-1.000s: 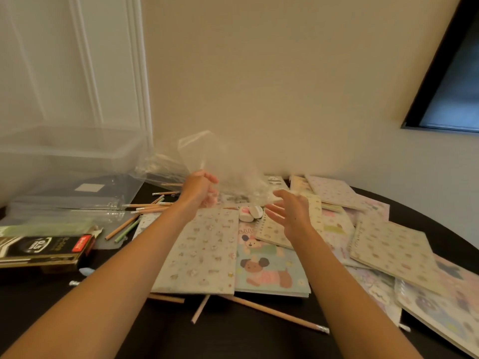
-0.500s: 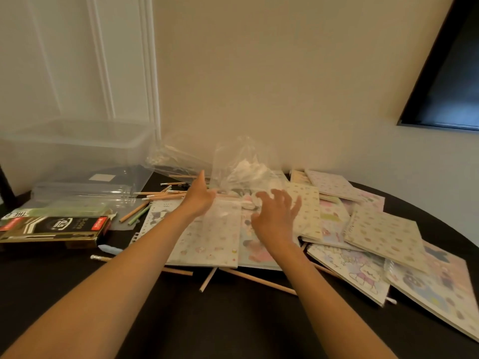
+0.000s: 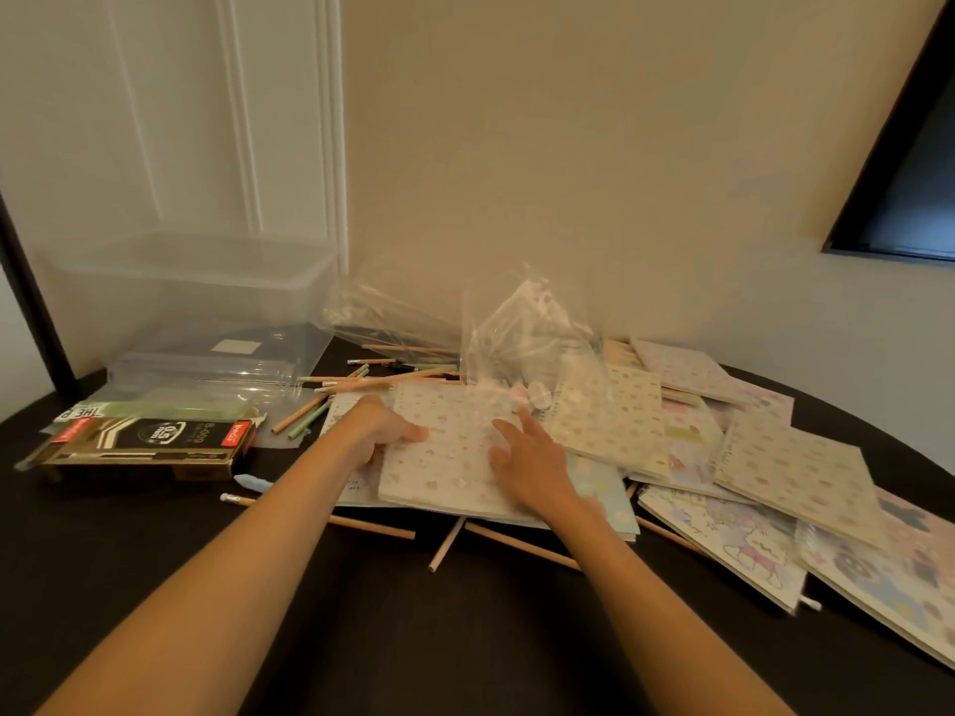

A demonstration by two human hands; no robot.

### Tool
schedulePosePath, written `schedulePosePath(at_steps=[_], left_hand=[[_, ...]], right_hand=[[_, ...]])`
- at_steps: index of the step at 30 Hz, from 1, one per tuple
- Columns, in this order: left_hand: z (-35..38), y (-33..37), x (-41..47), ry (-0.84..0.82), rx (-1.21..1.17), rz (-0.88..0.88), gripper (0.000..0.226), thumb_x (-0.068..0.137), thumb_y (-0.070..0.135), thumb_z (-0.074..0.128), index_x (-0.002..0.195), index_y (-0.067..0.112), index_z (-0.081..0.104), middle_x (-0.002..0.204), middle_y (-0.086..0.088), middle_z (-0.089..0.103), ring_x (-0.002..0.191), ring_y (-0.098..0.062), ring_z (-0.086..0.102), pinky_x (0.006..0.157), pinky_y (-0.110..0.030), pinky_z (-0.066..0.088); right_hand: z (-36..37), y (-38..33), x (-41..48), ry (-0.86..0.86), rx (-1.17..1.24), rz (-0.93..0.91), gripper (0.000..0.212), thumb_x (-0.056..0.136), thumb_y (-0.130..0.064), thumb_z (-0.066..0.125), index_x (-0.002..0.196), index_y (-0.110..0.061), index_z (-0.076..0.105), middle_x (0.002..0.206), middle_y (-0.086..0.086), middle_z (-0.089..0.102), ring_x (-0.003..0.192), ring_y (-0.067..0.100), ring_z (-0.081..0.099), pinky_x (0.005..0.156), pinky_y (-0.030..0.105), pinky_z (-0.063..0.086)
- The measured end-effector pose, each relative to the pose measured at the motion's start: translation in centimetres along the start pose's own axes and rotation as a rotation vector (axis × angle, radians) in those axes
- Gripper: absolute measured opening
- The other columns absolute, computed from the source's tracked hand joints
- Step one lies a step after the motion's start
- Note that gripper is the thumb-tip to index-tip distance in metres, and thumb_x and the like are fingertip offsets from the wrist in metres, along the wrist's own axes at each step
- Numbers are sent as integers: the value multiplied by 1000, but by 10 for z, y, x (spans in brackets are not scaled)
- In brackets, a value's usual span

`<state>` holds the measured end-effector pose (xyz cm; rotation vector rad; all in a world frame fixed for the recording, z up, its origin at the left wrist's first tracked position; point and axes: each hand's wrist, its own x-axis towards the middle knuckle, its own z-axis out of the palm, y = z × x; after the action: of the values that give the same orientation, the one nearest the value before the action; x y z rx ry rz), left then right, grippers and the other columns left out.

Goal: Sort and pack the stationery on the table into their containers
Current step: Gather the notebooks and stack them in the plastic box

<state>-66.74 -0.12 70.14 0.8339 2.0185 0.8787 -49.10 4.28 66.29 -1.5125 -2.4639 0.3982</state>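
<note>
A pale notebook (image 3: pixel 449 452) with small printed figures lies on top of a pile in the middle of the dark table (image 3: pixel 413 638). My left hand (image 3: pixel 380 431) grips its left edge, thumb on the cover. My right hand (image 3: pixel 524 459) rests on the cover's right part with fingers spread. A crumpled clear plastic bag (image 3: pixel 522 333) stands just behind the notebook, touched by neither hand. More patterned notebooks (image 3: pixel 796 472) fan out to the right. Wooden pencils (image 3: pixel 356 385) lie behind and under the pile.
A clear plastic box (image 3: pixel 206 281) stands at the back left with a clear lid (image 3: pixel 206 379) before it. A black and gold pen box (image 3: pixel 150 441) lies at the left. A blue eraser (image 3: pixel 253 482) and loose pencils (image 3: pixel 517 545) lie near the front.
My left hand let go of the plastic bag, which now stands on the table. Both hands came down onto the pale notebook.
</note>
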Motion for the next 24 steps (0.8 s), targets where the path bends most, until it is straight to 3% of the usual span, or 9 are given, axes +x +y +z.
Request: schedulePosePath(at_steps=[3, 7, 9, 11, 15, 17, 21, 24], left_hand=[[-6, 13, -2, -58, -42, 23, 38, 85, 9, 65, 120, 2, 53, 119, -12, 59, 111, -29, 55, 92, -40, 46], [-18, 38, -9, -76, 88, 91, 44, 91, 12, 58, 131, 5, 43, 124, -13, 55, 108, -29, 54, 93, -41, 45], [-22, 52, -16, -40, 322, 172, 41, 94, 16, 53, 132, 6, 41, 109, -13, 57, 87, -24, 56, 75, -31, 46], [-25, 65, -26, 16, 543, 262, 27, 97, 18, 47, 121, 5, 45, 85, -9, 51, 66, -18, 47, 58, -24, 37], [-29, 82, -37, 20, 754, 416, 30, 96, 14, 48, 122, -3, 50, 111, -15, 57, 82, -21, 47, 73, -33, 44], [-29, 87, -43, 57, 843, 471, 20, 94, 13, 51, 111, 3, 55, 98, -10, 58, 78, -21, 50, 69, -30, 42], [-22, 96, -53, 142, 921, 588, 33, 93, 13, 54, 126, 16, 53, 125, -7, 57, 106, -26, 54, 92, -35, 40], [-16, 104, -61, 169, 997, 710, 13, 93, 16, 53, 105, 20, 57, 107, -1, 61, 98, -23, 55, 109, -47, 24]], right_hand=[[-2, 3, 4, 32, 24, 26, 45, 99, -26, 33, 144, -26, 29, 158, 2, 2, 143, 27, 14, 112, 50, 13], [-7, 11, 11, 82, 48, 47, 44, 98, -23, 31, 142, -27, 33, 157, 1, 9, 138, 29, 25, 110, 52, 19], [-11, 14, 15, 89, 73, 80, 45, 98, -23, 30, 142, -28, 32, 157, 2, 11, 137, 30, 28, 110, 50, 22], [-16, 16, 17, 101, 125, 108, 46, 97, -21, 34, 142, -29, 33, 157, 3, 14, 137, 29, 28, 110, 48, 24], [-24, 28, 20, 60, 219, 167, 45, 94, -18, 41, 139, -24, 42, 154, 8, 23, 138, 27, 27, 111, 42, 26], [-27, 35, 18, 46, 274, 182, 44, 93, -18, 42, 136, -22, 45, 152, 9, 27, 137, 26, 30, 110, 39, 28], [-44, 40, 12, 49, 483, 157, 51, 86, -5, 44, 136, -14, 45, 147, 6, 37, 133, 21, 35, 102, 30, 32], [-60, 35, 3, -34, 767, 119, 53, 77, 4, 41, 127, -9, 52, 135, 4, 48, 125, 22, 42, 88, 27, 40]])
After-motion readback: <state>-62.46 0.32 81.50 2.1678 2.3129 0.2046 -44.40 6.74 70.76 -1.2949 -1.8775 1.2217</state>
